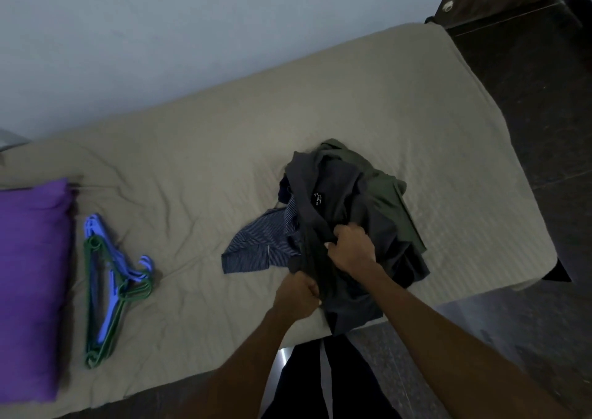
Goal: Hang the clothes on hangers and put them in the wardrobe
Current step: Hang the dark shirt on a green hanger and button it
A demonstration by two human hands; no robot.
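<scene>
A heap of clothes lies on the bed near its front edge. On top is a dark grey garment (339, 200) with a black neck label, over a striped blue shirt (256, 245) and an olive green garment (384, 191). My left hand (298, 297) and my right hand (352, 245) are both closed on a bunched fold of the dark grey garment at the heap's near side. A stack of blue and green plastic hangers (109, 287) lies on the bed to the left, well apart from the clothes.
The bed (198, 149) has a beige sheet and stands against a pale wall. A purple pillow (28, 284) lies at the far left beside the hangers. Dark tiled floor (538, 136) runs along the right and front. No wardrobe is in view.
</scene>
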